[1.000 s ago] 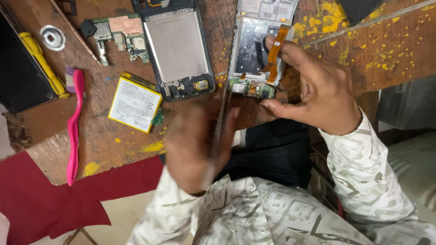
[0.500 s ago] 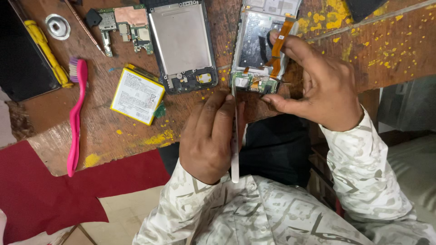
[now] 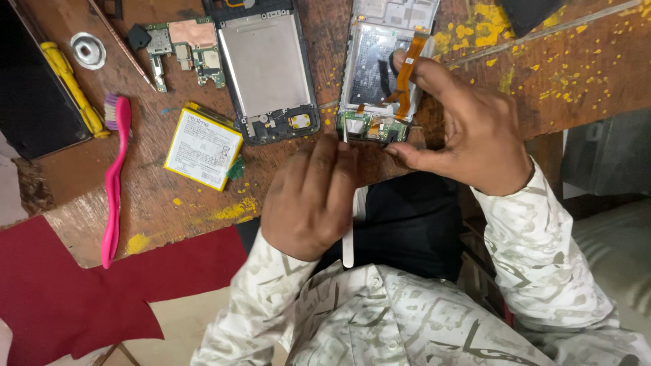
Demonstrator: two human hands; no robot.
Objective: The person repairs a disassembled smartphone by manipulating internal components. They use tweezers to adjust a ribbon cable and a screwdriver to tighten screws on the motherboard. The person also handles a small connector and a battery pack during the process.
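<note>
My left hand [image 3: 312, 200] grips a thin white tool [image 3: 348, 234], its tip touching the small green board at the bottom of an opened phone frame [image 3: 380, 68]. My right hand [image 3: 468, 129] steadies that frame, thumb at its lower edge and a finger resting on the orange flex cable [image 3: 407, 74]. A second opened phone body [image 3: 266, 68] with a metal plate lies just left of it.
On the worn wooden table [image 3: 163, 203] lie a yellow-edged white battery [image 3: 203, 146], a pink toothbrush [image 3: 113, 176], a loose circuit board [image 3: 183, 41], a yellow-handled tool [image 3: 68, 78] and a metal ring [image 3: 88, 50]. Red cloth [image 3: 61, 298] lies below the table.
My left hand has steadied and brought the white tool's tip up to the frame's bottom board. The right hand keeps its hold on the frame.
</note>
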